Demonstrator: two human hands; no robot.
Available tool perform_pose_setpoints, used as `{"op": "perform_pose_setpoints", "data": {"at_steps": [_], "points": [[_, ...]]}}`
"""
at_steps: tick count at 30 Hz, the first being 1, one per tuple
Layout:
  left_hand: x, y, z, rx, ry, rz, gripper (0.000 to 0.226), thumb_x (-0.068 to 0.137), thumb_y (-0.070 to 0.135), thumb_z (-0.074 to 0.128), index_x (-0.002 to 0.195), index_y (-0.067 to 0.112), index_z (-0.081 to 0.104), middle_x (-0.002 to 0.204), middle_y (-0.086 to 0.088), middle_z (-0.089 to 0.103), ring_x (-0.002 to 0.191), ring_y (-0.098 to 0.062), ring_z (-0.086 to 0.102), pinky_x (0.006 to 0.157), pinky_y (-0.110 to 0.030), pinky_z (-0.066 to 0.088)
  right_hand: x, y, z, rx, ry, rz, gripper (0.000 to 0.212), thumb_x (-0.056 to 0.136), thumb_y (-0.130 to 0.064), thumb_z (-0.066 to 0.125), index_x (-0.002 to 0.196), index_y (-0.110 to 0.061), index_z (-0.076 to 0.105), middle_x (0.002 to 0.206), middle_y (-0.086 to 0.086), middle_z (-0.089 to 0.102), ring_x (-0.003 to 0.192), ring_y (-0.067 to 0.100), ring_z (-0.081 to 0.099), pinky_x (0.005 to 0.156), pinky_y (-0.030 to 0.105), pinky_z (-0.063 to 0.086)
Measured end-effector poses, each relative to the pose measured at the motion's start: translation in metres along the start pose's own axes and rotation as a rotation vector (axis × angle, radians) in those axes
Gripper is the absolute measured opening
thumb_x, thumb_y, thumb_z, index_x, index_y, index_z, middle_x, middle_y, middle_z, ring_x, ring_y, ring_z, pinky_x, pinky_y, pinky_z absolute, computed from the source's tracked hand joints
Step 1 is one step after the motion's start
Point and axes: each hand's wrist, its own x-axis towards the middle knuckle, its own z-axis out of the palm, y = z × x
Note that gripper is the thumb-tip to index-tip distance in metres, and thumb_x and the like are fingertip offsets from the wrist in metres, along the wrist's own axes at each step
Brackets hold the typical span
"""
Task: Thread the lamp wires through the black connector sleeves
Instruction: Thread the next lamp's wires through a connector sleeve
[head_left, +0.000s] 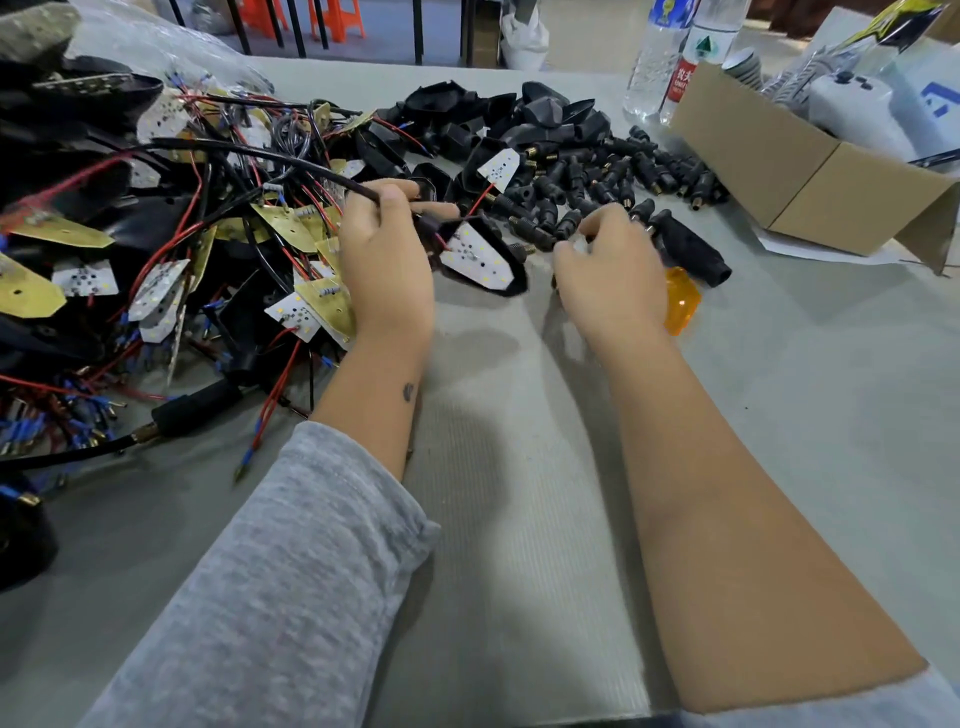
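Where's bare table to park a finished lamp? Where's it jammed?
Free: the table strip between the forearms, and the patch right of the right hand, below the cardboard box. Jammed: wired lamp pile on the left, black connector sleeves ahead.

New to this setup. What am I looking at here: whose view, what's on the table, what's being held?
One picture, from a camera worn on a person's head, looking down at two bare hands; no robot. The left hand pinches a black wire that leads to a lamp unit with a white LED board. The right hand curls over small black parts; exactly what it grips is hidden. On the grey table: a tangle of wired lamp units on the left, loose black connector sleeves beyond the hands, an orange lens, a cardboard box.
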Motion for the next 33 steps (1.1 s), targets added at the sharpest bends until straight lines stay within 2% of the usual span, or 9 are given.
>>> {"op": "perform_pose_setpoints", "data": {"at_steps": [3,7,11,17,20,23,27,31,33], "points": [[-0.005,0.003,-0.001,-0.014,-0.291,-0.111,0.025,0.103,0.018,0.039,0.091,0.017,0.061,0.07,-0.002,0.072,0.07,-0.015,0.068,0.062,-0.026,0.052,0.002,-0.003,0.001,0.204,0.073,-0.013,0.015,0.092,-0.026,0.052,0.102,-0.022,0.062,0.102,-0.003,0.061,0.093,0.014,0.056,0.078,0.032,0.044],[-0.015,0.0,0.002,0.054,-0.651,-0.236,0.028,0.104,0.016,0.037,0.092,0.01,0.061,0.065,-0.01,0.071,0.064,-0.018,0.068,0.056,-0.021,0.05,-0.004,-0.014,-0.003,0.839,-0.149,0.108,0.025,0.099,-0.021,0.049,0.083,-0.01,0.066,0.077,0.009,0.068,0.065,0.018,0.057,0.062,0.027,0.043],[-0.018,-0.002,0.004,0.237,-0.831,-0.263,0.027,0.102,0.018,0.04,0.089,0.011,0.062,0.066,-0.012,0.071,0.064,-0.021,0.067,0.059,-0.026,0.049,-0.007,-0.015,-0.001,0.97,-0.252,0.075,0.03,0.099,-0.021,0.053,0.09,0.003,0.068,0.072,0.015,0.063,0.057,0.018,0.057,0.051,0.022,0.047],[-0.018,-0.002,0.004,0.34,-0.884,-0.211,0.021,0.096,0.024,0.046,0.088,0.012,0.061,0.07,-0.013,0.073,0.064,-0.021,0.068,0.06,-0.024,0.048,-0.004,-0.01,0.006,0.866,-0.245,-0.038,0.022,0.09,-0.008,0.063,0.07,-0.014,0.07,0.054,0.0,0.056,0.047,0.011,0.042,0.046,0.024,0.033],[-0.02,-0.003,0.006,0.35,-0.87,-0.183,0.023,0.086,0.028,0.053,0.082,0.008,0.063,0.072,-0.013,0.072,0.067,-0.032,0.068,0.075,-0.04,0.052,-0.005,-0.012,0.007,0.823,-0.192,-0.041,0.021,0.09,-0.006,0.062,0.071,-0.013,0.067,0.055,-0.002,0.063,0.044,0.01,0.047,0.044,0.021,0.038],[-0.022,-0.001,0.007,0.397,-0.799,-0.189,0.034,0.078,0.038,0.06,0.066,0.007,0.067,0.08,-0.031,0.063,0.075,-0.05,0.058,0.078,-0.056,0.045,-0.006,-0.015,0.007,0.89,-0.134,-0.028,0.015,0.095,-0.004,0.055,0.082,-0.01,0.062,0.062,-0.001,0.067,0.041,0.009,0.051,0.038,0.019,0.04],[-0.025,0.002,0.006,0.48,-0.779,-0.161,0.06,0.079,0.048,0.063,0.079,-0.013,0.059,0.075,-0.015,0.056,0.067,-0.024,0.041,0.067,-0.036,0.029,-0.004,-0.018,0.005,0.969,-0.05,-0.007,0.008,0.099,-0.005,0.047,0.097,-0.009,0.053,0.07,0.003,0.065,0.053,0.006,0.058,0.053,0.021,0.051],[-0.026,0.004,0.006,0.47,-0.76,-0.123,0.063,0.074,0.045,0.065,0.095,-0.014,0.06,0.085,-0.019,0.063,0.074,-0.019,0.052,0.073,-0.034,0.039,-0.007,-0.021,0.008,1.062,-0.053,0.038,0.015,0.103,-0.006,0.038,0.093,-0.016,0.046,0.065,0.001,0.06,0.046,0.007,0.055,0.049,0.024,0.05],[-0.022,0.006,0.006,0.416,-0.749,-0.198,0.053,0.078,0.045,0.062,0.083,-0.008,0.06,0.071,-0.014,0.061,0.062,-0.017,0.052,0.063,-0.025,0.042,-0.006,-0.021,0.01,1.076,-0.046,0.061,0.012,0.103,-0.006,0.037,0.096,-0.012,0.046,0.063,0.0,0.058,0.043,0.007,0.051,0.047,0.024,0.046]]}}
